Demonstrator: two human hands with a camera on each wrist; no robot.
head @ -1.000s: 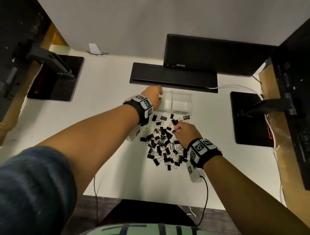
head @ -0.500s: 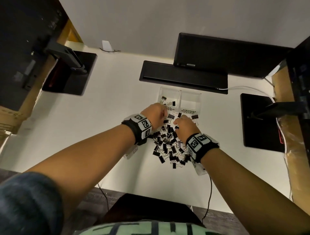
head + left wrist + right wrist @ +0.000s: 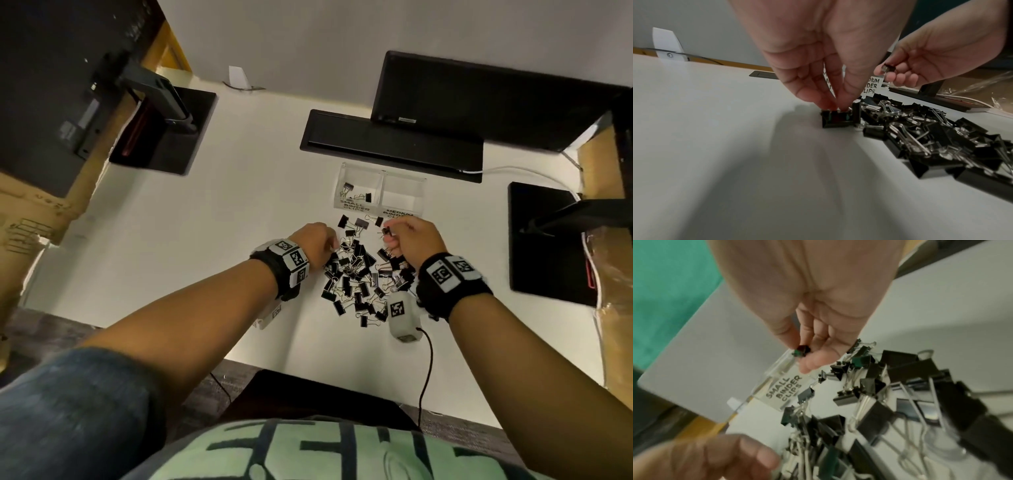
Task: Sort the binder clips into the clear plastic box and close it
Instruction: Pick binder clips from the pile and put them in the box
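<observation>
A heap of black binder clips point(image 3: 359, 277) lies on the white desk, just in front of the clear plastic box point(image 3: 402, 202). The box stands open; its left cell, labelled SMALL BINDER CLIPS point(image 3: 784, 391), holds a few clips, and the right cell, labelled MEDIUM, looks empty. My left hand point(image 3: 334, 245) is at the heap's left edge, its fingertips pinching a black clip point(image 3: 836, 119) that rests on the desk. My right hand point(image 3: 388, 233) hovers by the box's front and pinches a small clip point(image 3: 801, 351) between thumb and finger.
Behind the box lie a flat black bar point(image 3: 390, 144) and a dark monitor point(image 3: 479, 102). Black stand bases sit left point(image 3: 164, 130) and right point(image 3: 544, 240). A white cable point(image 3: 513, 169) runs at the back right. The desk's front edge is close to my body.
My left hand drew back from the box to the heap's left edge and took hold of a clip. My right hand rose from the heap with a small clip.
</observation>
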